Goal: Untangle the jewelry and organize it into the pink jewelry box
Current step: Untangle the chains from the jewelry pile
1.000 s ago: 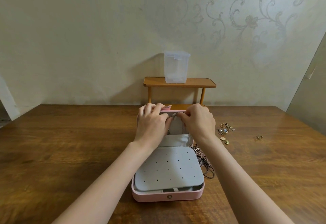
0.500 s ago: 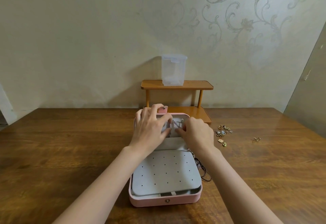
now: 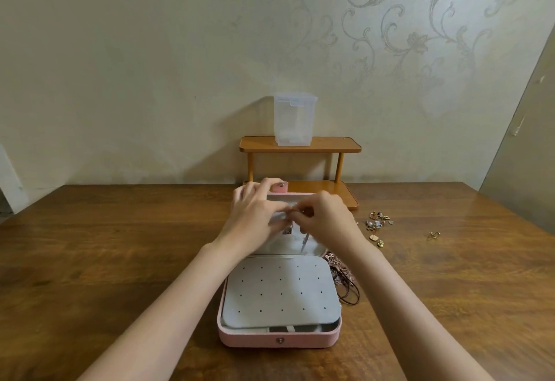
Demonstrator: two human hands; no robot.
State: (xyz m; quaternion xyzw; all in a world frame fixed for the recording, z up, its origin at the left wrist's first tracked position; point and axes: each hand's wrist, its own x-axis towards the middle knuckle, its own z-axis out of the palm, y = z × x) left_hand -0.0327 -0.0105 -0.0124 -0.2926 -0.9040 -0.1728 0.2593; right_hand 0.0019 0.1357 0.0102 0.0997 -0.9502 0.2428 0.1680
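The pink jewelry box [image 3: 279, 339] stands open in front of me, its grey dotted earring panel [image 3: 279, 290] lying flat over the base. My left hand [image 3: 255, 215] and my right hand [image 3: 327, 215] meet in front of the raised lid's grey inside [image 3: 288, 241]. Both pinch a thin silver chain [image 3: 304, 241] between fingertips, and its end hangs down against the lid. A dark tangle of necklaces [image 3: 345, 281] lies at the box's right side. Small gold earrings and charms [image 3: 378, 224] are scattered on the table further right.
A wooden two-tier shelf [image 3: 300, 144] stands behind the box against the wall, with a clear plastic container [image 3: 294, 119] on top. One lone gold piece [image 3: 434, 234] lies to the far right. The brown wooden table [image 3: 120, 260] spreads to both sides.
Both hands dropped from the lid's top edge to its middle. The silver chain now hangs lower against the lid. My view has tilted up slightly.
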